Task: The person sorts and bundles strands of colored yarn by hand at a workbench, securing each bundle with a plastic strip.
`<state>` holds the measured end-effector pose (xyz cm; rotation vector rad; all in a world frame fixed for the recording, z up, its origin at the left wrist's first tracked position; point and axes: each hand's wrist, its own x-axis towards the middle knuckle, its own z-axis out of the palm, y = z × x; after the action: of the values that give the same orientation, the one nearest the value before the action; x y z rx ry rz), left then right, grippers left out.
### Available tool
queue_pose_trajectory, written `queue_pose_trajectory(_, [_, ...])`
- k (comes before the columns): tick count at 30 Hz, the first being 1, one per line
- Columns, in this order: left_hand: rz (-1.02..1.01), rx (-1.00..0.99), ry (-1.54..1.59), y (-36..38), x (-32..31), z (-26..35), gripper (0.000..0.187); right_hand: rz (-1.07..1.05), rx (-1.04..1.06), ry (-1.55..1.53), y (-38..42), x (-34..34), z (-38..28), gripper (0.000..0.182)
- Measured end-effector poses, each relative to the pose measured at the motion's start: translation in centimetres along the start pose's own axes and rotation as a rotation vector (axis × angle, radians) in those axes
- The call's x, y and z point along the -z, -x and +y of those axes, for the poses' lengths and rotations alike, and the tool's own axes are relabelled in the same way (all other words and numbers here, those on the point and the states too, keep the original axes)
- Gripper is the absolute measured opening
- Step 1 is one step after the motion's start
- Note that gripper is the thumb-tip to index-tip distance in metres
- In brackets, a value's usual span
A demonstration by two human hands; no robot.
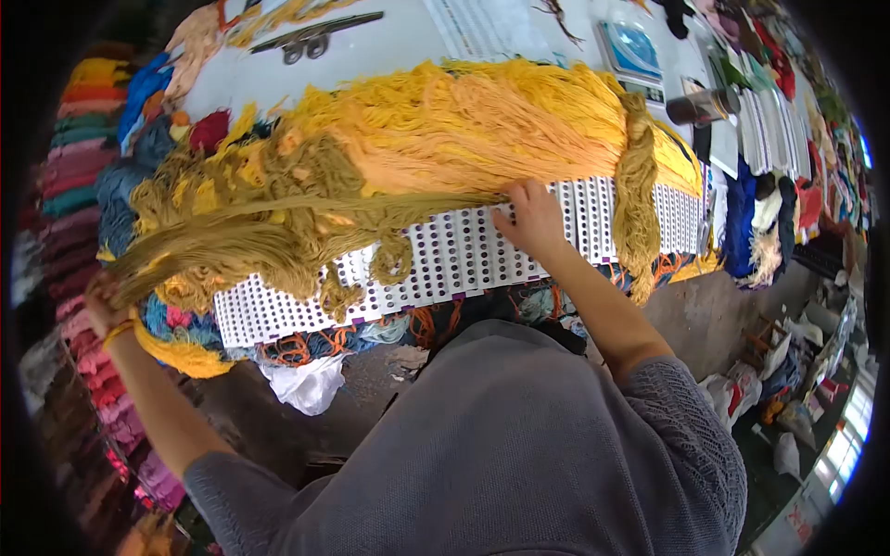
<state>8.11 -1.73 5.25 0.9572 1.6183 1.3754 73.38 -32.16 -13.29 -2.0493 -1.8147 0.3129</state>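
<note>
My left hand [104, 301] is closed round the left end of a long bundle of olive yarn [213, 248]. A thinner length of that yarn stretches right to my right hand [530, 215], whose fingers pinch its end above a white perforated board [464, 248]. Tangled olive loops hang over the board's left part. Behind them lies a thick pile of yellow and peach yarn [482, 120]. A separate olive skein [636, 199] hangs over the board to the right of my right hand.
Scissors [315, 35] lie at the back of the table. A scale [630, 51], a dark cylinder [703, 107] and stacked white cards [769, 130] are at the right. Coloured skeins [88, 176] line the left side. A white plastic bag [304, 382] hangs below the front edge.
</note>
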Motion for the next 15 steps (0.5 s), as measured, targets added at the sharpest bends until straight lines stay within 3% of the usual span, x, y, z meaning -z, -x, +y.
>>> queue_pose_trajectory(1, [0.037,0.019,0.118,-2.5,5.0,2.7,0.021,-0.004,0.100,0.011,-0.1,-0.3,-1.2,0.035])
queue_pose_trajectory(2, [-0.122,0.042,0.042,-5.8,10.7,5.3,0.016,-0.222,0.191,-0.051,-0.6,-1.2,-2.6,0.035])
queue_pose_trajectory(3, [-0.087,0.109,0.091,-8.4,15.7,8.8,0.010,-0.210,0.341,-0.030,-0.5,-2.1,-4.5,0.036])
queue_pose_trajectory(4, [-0.084,0.074,0.204,-7.4,16.8,11.4,0.011,-0.195,0.492,-0.013,-0.2,-3.1,-6.5,0.036])
queue_pose_trajectory(5, [-0.162,0.139,0.261,-8.9,21.5,14.2,0.013,-0.218,0.560,-0.028,-0.5,-4.3,-8.2,0.038])
queue_pose_trajectory(6, [0.167,-0.011,0.146,-7.4,21.2,16.4,0.016,-0.241,0.627,-0.042,-0.9,-5.0,-10.0,0.039])
queue_pose_trajectory(7, [0.187,-0.016,0.145,-5.9,20.5,16.8,0.016,-0.327,0.656,-0.022,-1.6,-5.4,-11.3,0.037])
queue_pose_trajectory(9, [-0.027,0.115,0.165,-5.0,21.5,17.5,0.017,-0.558,0.595,-0.022,-4.3,-7.3,-13.3,0.027])
queue_pose_trajectory(10, [-0.137,0.179,0.175,-4.8,21.9,17.8,0.018,-0.662,0.449,-0.056,-6.1,-8.0,-14.4,0.020])
queue_pose_trajectory(12, [-0.366,0.308,0.197,-4.3,21.0,17.8,0.021,-0.617,0.355,-0.143,-10.7,-5.5,-17.6,0.020])
queue_pose_trajectory(13, [0.006,-0.071,-0.123,2.5,11.5,14.6,0.020,-0.389,0.571,-0.298,-13.1,-5.6,-17.9,0.023])
queue_pose_trajectory(14, [-0.075,-0.120,-0.159,8.4,4.3,11.8,0.019,-0.197,0.571,-0.388,-14.9,-3.9,-19.3,0.024])
queue_pose_trajectory(15, [-0.082,-0.112,-0.330,10.7,1.3,7.8,0.020,-0.005,0.566,-0.475,-16.6,-1.7,-20.6,0.025])
